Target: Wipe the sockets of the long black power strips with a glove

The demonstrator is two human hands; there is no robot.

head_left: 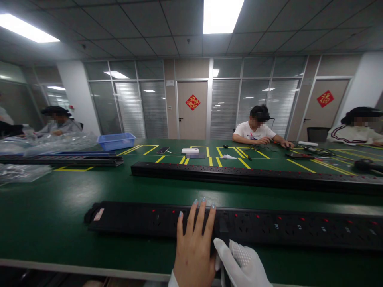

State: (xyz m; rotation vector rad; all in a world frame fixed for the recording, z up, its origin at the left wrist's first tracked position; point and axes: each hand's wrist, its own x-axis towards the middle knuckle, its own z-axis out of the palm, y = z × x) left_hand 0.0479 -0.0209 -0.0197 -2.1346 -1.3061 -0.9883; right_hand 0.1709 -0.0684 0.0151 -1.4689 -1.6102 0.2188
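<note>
A long black power strip [128, 221] lies across the green table in front of me, with rows of sockets, small red parts and white numbers along its face. My left hand [194, 247], bare, rests on it with outstretched fingers reaching over the strip to its far edge. Just right of it, my right hand [242, 261] wears a white dotted glove and is closed at the strip's near edge. Something narrow and dark shows beneath the gloved fingers, but what they hold is mostly hidden.
Behind the near strip lies a second black power strip [209, 170]. Farther back are a blue basket [116, 142], a white power bank [190, 151] and a phone [162, 150]. Plastic bags [66, 143] and metal channels [89, 159] lie left. Several people sit around the table.
</note>
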